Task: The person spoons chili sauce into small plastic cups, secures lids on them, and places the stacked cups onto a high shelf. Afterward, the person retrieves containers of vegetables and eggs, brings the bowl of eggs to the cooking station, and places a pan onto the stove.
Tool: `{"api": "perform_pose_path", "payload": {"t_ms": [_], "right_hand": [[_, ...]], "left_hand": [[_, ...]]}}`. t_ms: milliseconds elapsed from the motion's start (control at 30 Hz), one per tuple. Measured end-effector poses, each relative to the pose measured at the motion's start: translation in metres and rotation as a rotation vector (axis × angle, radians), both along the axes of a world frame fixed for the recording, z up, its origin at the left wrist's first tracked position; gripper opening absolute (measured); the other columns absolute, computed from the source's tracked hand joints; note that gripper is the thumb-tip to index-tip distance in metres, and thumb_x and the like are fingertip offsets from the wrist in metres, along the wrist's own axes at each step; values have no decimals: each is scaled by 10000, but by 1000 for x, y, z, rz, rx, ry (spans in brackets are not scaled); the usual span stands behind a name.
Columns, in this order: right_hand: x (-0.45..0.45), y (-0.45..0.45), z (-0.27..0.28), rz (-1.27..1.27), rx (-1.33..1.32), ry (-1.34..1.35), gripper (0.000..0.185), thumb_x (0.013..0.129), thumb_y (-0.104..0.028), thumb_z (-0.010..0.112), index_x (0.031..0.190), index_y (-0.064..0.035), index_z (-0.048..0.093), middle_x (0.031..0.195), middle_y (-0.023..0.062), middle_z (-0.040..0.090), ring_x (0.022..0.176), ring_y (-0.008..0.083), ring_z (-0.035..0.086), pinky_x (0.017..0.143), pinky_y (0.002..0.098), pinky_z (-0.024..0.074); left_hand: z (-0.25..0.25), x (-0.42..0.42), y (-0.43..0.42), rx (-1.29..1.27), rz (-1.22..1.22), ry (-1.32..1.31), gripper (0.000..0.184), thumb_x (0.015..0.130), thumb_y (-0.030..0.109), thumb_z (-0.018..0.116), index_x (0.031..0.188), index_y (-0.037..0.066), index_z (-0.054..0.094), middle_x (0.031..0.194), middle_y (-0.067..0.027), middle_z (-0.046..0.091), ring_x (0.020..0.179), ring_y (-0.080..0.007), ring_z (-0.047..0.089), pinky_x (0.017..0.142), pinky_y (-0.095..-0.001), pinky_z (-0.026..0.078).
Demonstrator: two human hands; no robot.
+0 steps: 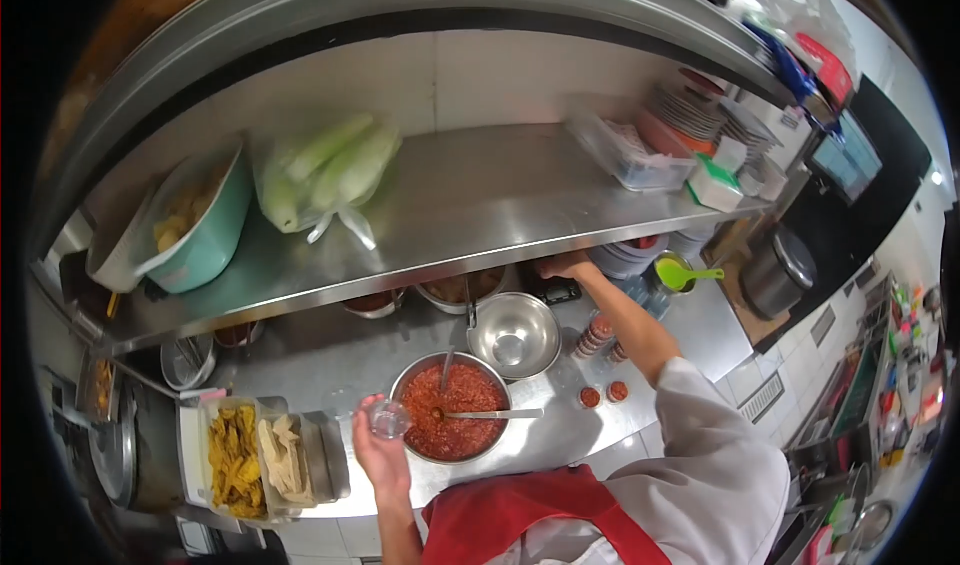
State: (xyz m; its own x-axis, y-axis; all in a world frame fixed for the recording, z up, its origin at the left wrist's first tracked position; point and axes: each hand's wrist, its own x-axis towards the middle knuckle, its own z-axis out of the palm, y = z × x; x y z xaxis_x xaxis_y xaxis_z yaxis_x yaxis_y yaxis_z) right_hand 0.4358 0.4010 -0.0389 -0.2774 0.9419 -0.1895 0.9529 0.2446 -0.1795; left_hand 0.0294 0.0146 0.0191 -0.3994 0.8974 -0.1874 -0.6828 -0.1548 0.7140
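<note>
My left hand (pixel 378 447) grips a small clear plastic cup (pixel 389 418) beside a steel bowl of chunky red sauce (pixel 465 390). A spoon (pixel 447 368) and another metal utensil (pixel 500 415) rest in that bowl. Stretched across the counter, my right hand (pixel 566 265) reaches beneath the shelf edge, next to a dark boxy object (pixel 552 288); its fingers are mostly hidden there. An empty steel bowl (pixel 515 335) stands between the sauce and my right forearm. Past it are stacked small cups of red sauce (pixel 594 333) and two single filled cups (pixel 603 395).
A steel shelf (pixel 450 190) overhangs the counter, bearing bagged green vegetables (pixel 335 170), a teal tub (pixel 205 230) and plates (pixel 690 115). Containers of yellow food (pixel 235 455) and pale pieces (pixel 285 455) sit at left. A lime-green ladle (pixel 690 273) rests in a pot at right.
</note>
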Motion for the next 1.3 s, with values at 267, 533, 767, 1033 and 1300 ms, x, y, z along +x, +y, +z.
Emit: {"api": "perform_pose_path", "payload": {"t_ms": [267,533,767,1033,1300], "right_hand": [[23,69,-71,-59,131,-19,545,742,-383,717,1237,-157,696,1273,153,678,1208,385,593,1082,495,428],[42,48,16,-146,155,1,534,748,-366,711,1239,-154,694,1270,150,679,1201,389,597,1080,494,430],[35,40,-2,-115,155,3,526,754,-350,706,1241,-152,693,1267,148,680,1195,392,600,1078,494,432],[12,54,-32,-58,200,-31,516,761,-332,699,1244,-150,692,1264,146,681,1188,396,604,1075,494,434],[13,20,-23,81,332,-19,507,768,-314,693,1246,-148,690,1261,143,683,1181,400,608,1073,493,436]], "left_hand": [[5,-40,-31,11,259,76,278,1076,316,480,1231,111,588,1270,-64,569,1092,-182,557,867,-362,472],[5,-31,-29,-61,261,-13,311,1061,380,519,1252,149,603,1282,-25,577,1092,-171,554,879,-366,443],[2,-29,-24,-42,233,-25,313,1062,383,523,1260,155,606,1283,-15,588,1085,-154,563,884,-369,448],[5,-29,-24,-53,256,-13,307,1055,392,531,1240,162,615,1267,-18,604,1099,-164,585,877,-365,461],[1,-22,-22,-4,79,-128,160,958,260,624,1023,129,561,1032,-36,606,1040,-228,602,812,-379,540]]}}
